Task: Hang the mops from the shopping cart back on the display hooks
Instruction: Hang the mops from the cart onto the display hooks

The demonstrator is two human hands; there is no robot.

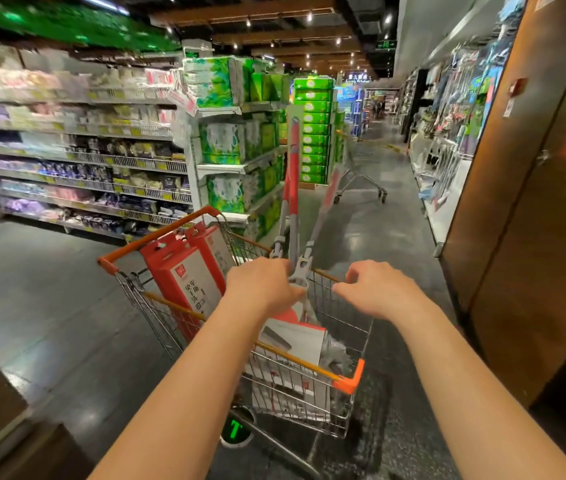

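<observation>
Two long red-grey mop handles (293,168) in wire cart (350,379), left hand (260,289) gripping one, right hand (375,292) fingers loosely curled, empty

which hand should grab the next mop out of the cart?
Left, probably. The left hand sits against the grey mop handle; its grip is hidden. The right hand hovers apart above the shopping cart, holding nothing.
</observation>
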